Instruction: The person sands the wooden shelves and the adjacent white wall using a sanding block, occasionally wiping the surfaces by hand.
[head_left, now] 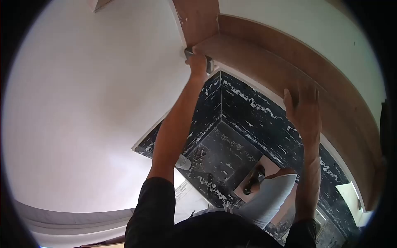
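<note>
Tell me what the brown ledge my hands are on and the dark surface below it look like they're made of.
The brown ledge under the right hand looks like wood or a wood-look laminate, matte: even brown with faint grain. The dark surface below looks like polished black marble or marble-look tile: white veining, slight sheen, straight joints. The left hand grips a small grey tool, material unclear.

Wall (82, 103) plain white, no pattern. Shelf (264, 62) brown wood grain, with a matching brown upright panel (198, 20). Tiles (248, 111) below black with white marble-like veining. Sleeves (153, 206) black. Tool (210, 65) by the left hand (197, 64) looks grey, hard to tell. Pale beige slab (269, 165) carrying a dark handle (254, 180). Light grey cloth (273, 198) near it.
</note>
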The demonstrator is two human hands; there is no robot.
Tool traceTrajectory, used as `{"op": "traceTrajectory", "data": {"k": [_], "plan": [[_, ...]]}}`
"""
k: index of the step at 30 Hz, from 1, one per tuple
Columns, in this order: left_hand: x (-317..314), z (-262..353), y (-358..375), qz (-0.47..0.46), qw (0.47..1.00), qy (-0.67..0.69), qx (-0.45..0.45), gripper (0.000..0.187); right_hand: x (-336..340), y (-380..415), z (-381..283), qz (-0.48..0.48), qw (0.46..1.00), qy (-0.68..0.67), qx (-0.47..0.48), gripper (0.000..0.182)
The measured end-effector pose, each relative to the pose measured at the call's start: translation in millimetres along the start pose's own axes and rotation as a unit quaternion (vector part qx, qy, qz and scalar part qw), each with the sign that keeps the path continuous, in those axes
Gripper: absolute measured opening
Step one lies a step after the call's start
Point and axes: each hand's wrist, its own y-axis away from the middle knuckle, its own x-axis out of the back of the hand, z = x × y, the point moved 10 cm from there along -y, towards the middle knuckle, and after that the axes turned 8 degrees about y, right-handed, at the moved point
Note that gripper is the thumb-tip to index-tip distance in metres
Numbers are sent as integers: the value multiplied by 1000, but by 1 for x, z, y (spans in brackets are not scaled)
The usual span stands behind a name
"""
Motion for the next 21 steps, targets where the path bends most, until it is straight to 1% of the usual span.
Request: {"op": "traceTrajectory", "data": {"k": [1,2,3,4,5,7,8,9,10,11,12,15,17,18,19,20,21], "plan": [[-4,-21,15,-41,979,155,129,52,3,1,0,-30,1000,9,4,46],[-4,-22,31,-56,974,160,150,50,4,-6,2,-46,999,18,8,46],[-38,28,-5,-123,982,139,33,52,5,-23,-1,59,998,10,9,45],[-36,23,8,-88,994,53,-35,63,7,-18,-3,77,997,9,24,45],[-33,15,6,-82,995,52,-19,67,8,-13,-7,92,995,7,39,45],[-25,7,12,-71,996,49,15,76,3,-9,-4,51,999,-13,8,44],[-17,22,15,-84,992,82,51,76,3,-7,0,33,999,-17,-3,44],[-12,29,19,-98,986,111,82,76,5,-1,-2,22,1000,-11,6,44],[-20,17,15,-124,975,159,93,79,6,-2,-1,27,1000,-2,14,44],[-22,-14,-18,-55,986,133,86,46,7,-8,0,36,999,4,21,44],[-27,-13,-5,-32,996,82,10,46,7,-10,-1,48,999,2,18,44],[-29,-6,13,-71,993,84,43,51,1,-5,-1,52,998,1,18,43],[-21,21,19,-133,977,132,99,53,6,-7,-4,43,999,-7,17,44],[-23,16,13,-154,961,179,142,51,8,-8,-4,45,999,-2,21,44],[-25,11,6,-144,969,171,102,61,8,-7,-3,49,998,2,25,44],[-32,12,18,-141,976,154,57,61,6,-9,-4,52,998,5,27,44],[-32,10,22,-129,980,139,54,63,4,-12,-3,56,998,1,14,44]]}}
